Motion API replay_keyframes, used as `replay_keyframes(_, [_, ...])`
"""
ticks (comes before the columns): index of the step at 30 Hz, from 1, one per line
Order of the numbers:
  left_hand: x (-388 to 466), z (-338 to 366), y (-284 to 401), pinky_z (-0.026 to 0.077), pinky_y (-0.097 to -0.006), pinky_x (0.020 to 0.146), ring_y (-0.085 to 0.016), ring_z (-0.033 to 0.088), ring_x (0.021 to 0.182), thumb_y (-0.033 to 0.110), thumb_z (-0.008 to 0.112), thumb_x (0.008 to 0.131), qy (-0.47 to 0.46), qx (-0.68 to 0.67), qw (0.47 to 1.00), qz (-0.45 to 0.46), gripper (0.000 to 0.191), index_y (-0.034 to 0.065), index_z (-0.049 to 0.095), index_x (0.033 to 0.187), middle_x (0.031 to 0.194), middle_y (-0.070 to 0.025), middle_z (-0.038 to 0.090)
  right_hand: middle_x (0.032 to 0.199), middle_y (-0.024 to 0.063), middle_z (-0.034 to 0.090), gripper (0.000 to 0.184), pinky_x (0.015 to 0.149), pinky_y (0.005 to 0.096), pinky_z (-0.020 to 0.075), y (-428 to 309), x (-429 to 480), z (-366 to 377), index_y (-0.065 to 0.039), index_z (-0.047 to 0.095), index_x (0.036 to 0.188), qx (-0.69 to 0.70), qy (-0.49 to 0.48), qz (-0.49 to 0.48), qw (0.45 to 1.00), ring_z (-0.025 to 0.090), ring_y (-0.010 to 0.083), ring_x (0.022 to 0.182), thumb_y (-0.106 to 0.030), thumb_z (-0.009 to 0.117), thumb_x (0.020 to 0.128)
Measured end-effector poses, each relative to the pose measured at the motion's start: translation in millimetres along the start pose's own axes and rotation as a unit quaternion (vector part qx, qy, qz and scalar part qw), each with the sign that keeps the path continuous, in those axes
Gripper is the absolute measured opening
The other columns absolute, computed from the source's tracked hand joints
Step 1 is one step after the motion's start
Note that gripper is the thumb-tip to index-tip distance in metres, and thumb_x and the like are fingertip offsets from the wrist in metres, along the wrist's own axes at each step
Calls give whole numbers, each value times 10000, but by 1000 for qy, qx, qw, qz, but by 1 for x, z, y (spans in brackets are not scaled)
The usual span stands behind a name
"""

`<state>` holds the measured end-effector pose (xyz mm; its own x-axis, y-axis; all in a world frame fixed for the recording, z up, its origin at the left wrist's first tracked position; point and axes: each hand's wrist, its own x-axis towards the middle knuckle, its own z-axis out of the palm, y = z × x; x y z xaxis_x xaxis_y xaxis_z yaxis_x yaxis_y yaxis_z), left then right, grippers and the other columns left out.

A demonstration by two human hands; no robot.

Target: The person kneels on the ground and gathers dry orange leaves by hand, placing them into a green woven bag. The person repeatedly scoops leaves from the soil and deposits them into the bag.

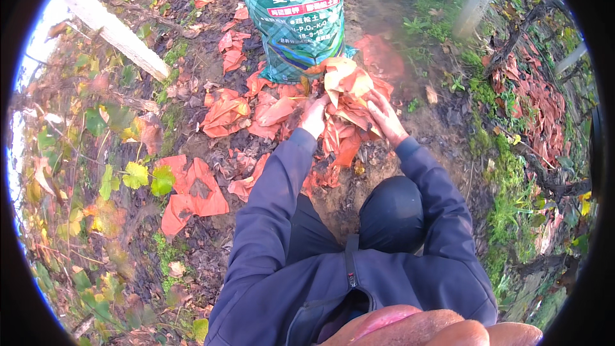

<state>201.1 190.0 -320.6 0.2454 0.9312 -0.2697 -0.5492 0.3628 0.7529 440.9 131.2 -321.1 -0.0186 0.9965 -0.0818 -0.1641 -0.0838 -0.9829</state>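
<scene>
Between my two hands is a loose bundle of crumpled orange paper [350, 101], with paler yellowish sheets on top. My left hand [315, 114] presses against its left side, its fingertips partly hidden by the paper. On the right side, my right hand [384, 114] holds the bundle with its fingers spread along the edge. Just beyond the bundle stands a green woven fertilizer sack [300, 29], upright, with its white rim rolled outward and printed writing on its front. More orange paper [274, 111] lies on the soil left of my left hand.
Torn orange paper [194, 191] lies further left. A pale post [115, 29] leans at the upper left, another post [480, 2] at the upper right. Woody vine stems [523, 29] and a heap of reddish paper [543, 105] line the right. Yellow-green leaves [136, 175] hang at left.
</scene>
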Motion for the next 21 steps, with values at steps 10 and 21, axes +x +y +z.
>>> replay_keyframes(10, [-4, 13, -20, 544, -315, 701, -159, 703, 794, 42, 714, 945, 46, 54, 989, 132, 187, -34, 732, 1115, 961, -67, 757, 1411, 97, 669, 685, 1027, 521, 576, 15, -4, -8, -161, 449, 1591, 180, -161, 315, 918, 703, 303, 1216, -633, 472, 1095])
replay_keyframes(21, [-8, 31, -34, 506, -412, 1056, -314, 645, 1232, -63, 665, 892, -41, 374, 847, 375, 664, 59, 450, 1508, 1293, -131, 655, 1533, 219, 523, 920, 1131, 698, 451, -6, -12, 14, -121, 449, 1578, 413, -51, 266, 870, 554, 435, 1370, -821, 436, 980])
